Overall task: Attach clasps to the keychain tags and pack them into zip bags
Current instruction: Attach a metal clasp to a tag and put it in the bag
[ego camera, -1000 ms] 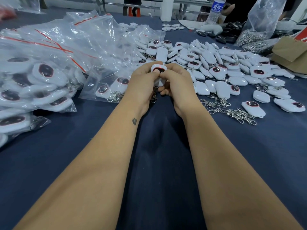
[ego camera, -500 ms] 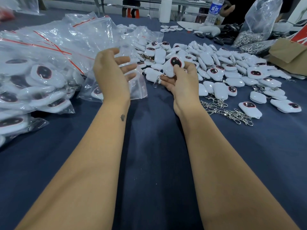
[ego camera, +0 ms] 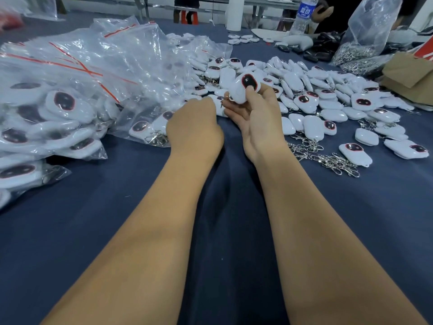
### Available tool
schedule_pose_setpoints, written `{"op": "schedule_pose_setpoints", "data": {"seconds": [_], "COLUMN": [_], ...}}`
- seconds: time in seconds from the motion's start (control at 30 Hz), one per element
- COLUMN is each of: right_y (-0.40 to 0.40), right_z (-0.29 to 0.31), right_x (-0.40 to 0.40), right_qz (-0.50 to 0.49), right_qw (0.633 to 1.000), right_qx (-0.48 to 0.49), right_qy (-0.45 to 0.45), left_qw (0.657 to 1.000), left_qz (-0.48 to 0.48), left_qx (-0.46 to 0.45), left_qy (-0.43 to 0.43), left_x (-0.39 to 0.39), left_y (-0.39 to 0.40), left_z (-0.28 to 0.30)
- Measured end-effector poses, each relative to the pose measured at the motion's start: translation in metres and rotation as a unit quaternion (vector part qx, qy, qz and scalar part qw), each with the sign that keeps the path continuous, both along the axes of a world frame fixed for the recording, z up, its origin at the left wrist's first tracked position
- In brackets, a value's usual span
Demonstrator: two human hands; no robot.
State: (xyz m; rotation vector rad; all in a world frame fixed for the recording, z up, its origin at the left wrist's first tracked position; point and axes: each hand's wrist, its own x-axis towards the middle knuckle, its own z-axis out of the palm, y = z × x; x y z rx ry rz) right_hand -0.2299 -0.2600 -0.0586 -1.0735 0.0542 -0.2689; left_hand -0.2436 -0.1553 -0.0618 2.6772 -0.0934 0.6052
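Observation:
My right hand point(ego camera: 257, 123) holds a white keychain tag point(ego camera: 242, 91) with a dark, red-rimmed oval face up above the table, thumb pressed on its face. A small metal clasp hangs at the tag's left end. My left hand point(ego camera: 194, 127) is low over the cloth, just left of the right hand, at the edge of a clear zip bag point(ego camera: 140, 118) that holds tags. Its fingers point away from me and are hidden behind the back of the hand. Loose white tags point(ego camera: 328, 102) lie in a wide heap behind and right of my hands.
Filled red-striped zip bags point(ego camera: 58, 102) are heaped at the left. Loose metal clasps point(ego camera: 328, 159) lie right of my right wrist. At the back right are a clear bag of clasps point(ego camera: 365, 34), a water bottle point(ego camera: 304, 15) and brown cardboard point(ego camera: 410, 76). A dark blue cloth point(ego camera: 117, 219) covers the table.
My hands parted from the tag they held together. The left swung out left, then came down beside the zip bag. The right hand raised the tag, face toward me.

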Motion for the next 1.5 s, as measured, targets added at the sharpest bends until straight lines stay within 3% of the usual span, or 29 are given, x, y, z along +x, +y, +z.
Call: {"op": "schedule_pose_setpoints", "data": {"seconds": [0.1,0.2,0.33,0.4,0.5,0.67,0.77,0.87,0.9,0.97,1.03,1.1,1.17,1.23,1.3,1.37,1.43,1.5], "right_y": [0.001,0.006,0.010,0.010,0.011,0.017,0.020,0.006,0.001,-0.005,-0.005,-0.002,0.000,0.000,-0.001,-0.001,0.000,0.002], "right_z": [0.003,0.004,0.003,0.001,-0.004,-0.003,-0.003,-0.001,-0.001,0.000,-0.002,-0.004,-0.006,-0.008,-0.008,-0.005,-0.003,0.000], "right_x": [-0.001,-0.004,-0.004,-0.005,-0.008,-0.010,-0.010,-0.009,-0.008,-0.009,-0.009,-0.008,-0.009,-0.009,-0.009,-0.009,-0.008,-0.010], "right_qz": [0.032,0.089,0.081,0.058,0.024,0.005,-0.063,-0.182,-0.209,-0.223,-0.199,-0.174,-0.167,-0.171,-0.175,-0.188,-0.205,-0.199], "right_qw": [0.999,0.994,0.997,0.995,0.972,0.926,0.917,0.921,0.920,0.911,0.875,0.794,0.712,0.682,0.691,0.723,0.788,0.877], "right_qx": [0.043,0.066,0.003,-0.084,-0.234,-0.374,-0.392,-0.346,-0.331,-0.343,-0.436,-0.576,-0.674,-0.702,-0.693,-0.659,-0.577,-0.434], "right_qy": [-0.010,-0.018,-0.008,-0.004,-0.007,-0.039,-0.043,-0.001,0.021,0.058,0.072,0.089,0.104,0.110,0.110,0.091,0.065,0.043], "left_qw": [0.987,0.932,0.862,0.844,0.860,0.873,0.865,0.857,0.865,0.916,0.970,0.990,0.994,0.996,0.996,0.991,0.976,0.948], "left_qz": [-0.033,-0.047,-0.010,-0.014,-0.043,-0.084,-0.061,-0.025,-0.028,-0.047,-0.058,-0.047,-0.015,0.016,0.032,0.016,-0.062,-0.143], "left_qx": [-0.152,-0.354,-0.498,-0.527,-0.492,-0.454,-0.461,-0.481,-0.475,-0.384,-0.220,-0.110,-0.084,-0.066,-0.047,-0.045,-0.113,-0.228], "left_qy": [-0.040,-0.054,-0.087,-0.099,-0.123,-0.158,-0.189,-0.184,-0.158,-0.109,-0.086,-0.080,-0.071,-0.060,-0.064,-0.121,-0.177,-0.172], "left_x": [-0.002,-0.002,0.001,0.002,-0.001,-0.005,-0.003,0.002,0.004,0.009,0.011,0.012,0.011,0.011,0.009,0.007,0.002,-0.003], "left_y": [-0.002,0.000,0.004,0.005,0.002,-0.002,-0.001,0.003,0.004,0.004,0.003,0.005,0.010,0.014,0.013,0.009,0.001,-0.005], "left_z": [0.002,0.006,0.012,0.014,0.014,0.013,0.012,0.010,0.009,0.002,-0.004,-0.007,-0.006,-0.005,-0.004,-0.003,0.000,0.004]}}
